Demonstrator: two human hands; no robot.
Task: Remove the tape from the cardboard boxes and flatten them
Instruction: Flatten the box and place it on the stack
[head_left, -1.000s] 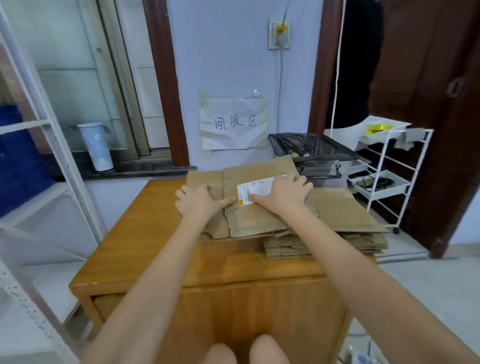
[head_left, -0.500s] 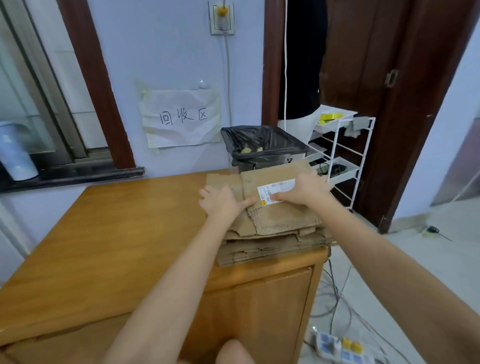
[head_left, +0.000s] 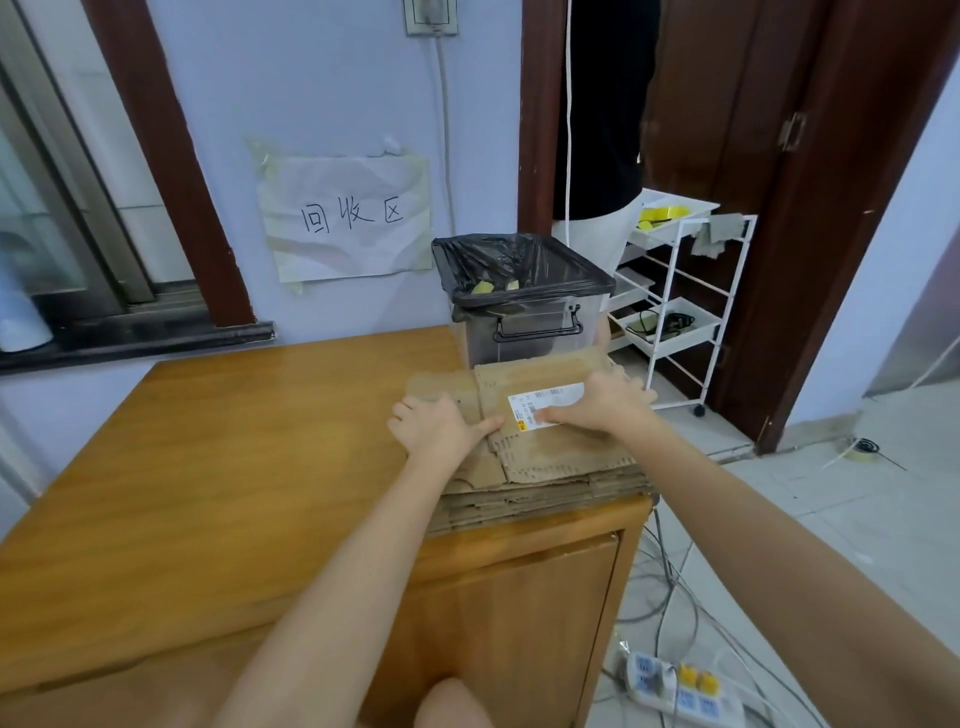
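Where cardboard (head_left: 545, 457) lies stacked: two flat hands (head_left: 436, 428), one label (head_left: 545, 408).

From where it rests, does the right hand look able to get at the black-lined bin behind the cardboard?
Probably yes: the right hand lies on the cardboard stack, the bin directly behind it, nothing between.

Matt, rough brown cardboard (head_left: 545, 457) with a smooth paper label (head_left: 545, 402) lies on a glossy wooden table (head_left: 234, 467); the bin (head_left: 524, 332) wears shiny black plastic.
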